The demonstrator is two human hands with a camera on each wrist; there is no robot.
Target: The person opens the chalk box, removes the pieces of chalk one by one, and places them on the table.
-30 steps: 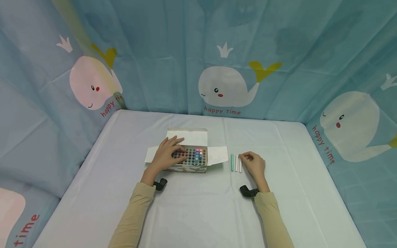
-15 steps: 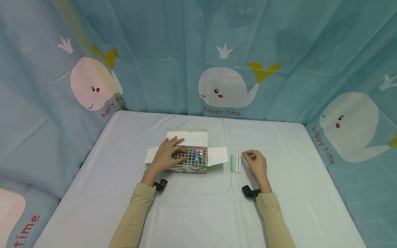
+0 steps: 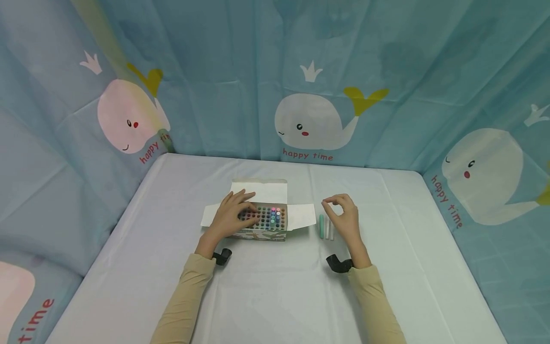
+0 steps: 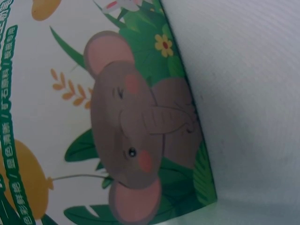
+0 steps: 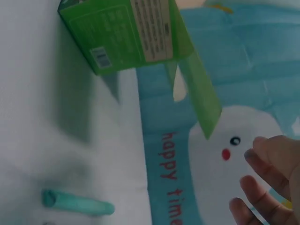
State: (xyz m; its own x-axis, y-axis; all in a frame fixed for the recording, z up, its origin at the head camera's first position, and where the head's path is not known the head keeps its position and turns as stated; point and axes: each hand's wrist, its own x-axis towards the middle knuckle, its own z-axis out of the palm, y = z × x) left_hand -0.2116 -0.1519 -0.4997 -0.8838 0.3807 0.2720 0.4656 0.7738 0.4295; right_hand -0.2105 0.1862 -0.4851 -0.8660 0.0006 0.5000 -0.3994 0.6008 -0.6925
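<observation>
An open box of coloured chalk stands on the table, its flaps spread out. My left hand rests over its left end, thumb and index finger bent above the chalk tops, other fingers reaching toward the back flap. The left wrist view shows only the box's printed front with an elephant. Right of the box lie a green chalk stick and two white chalk sticks. Above them hovers my right hand, thumb and index tips close together, nothing visible between them. The right wrist view has that green chalk at lower left.
A white cloth covers the table. Whale-printed curtains hang behind it and along both sides. The box's right flap sticks out toward the chalk sticks, and its back flap stands raised.
My right hand has left the rightmost white chalk stick, lifted, and moved left above the sticks toward the box. My left hand stays on the box.
</observation>
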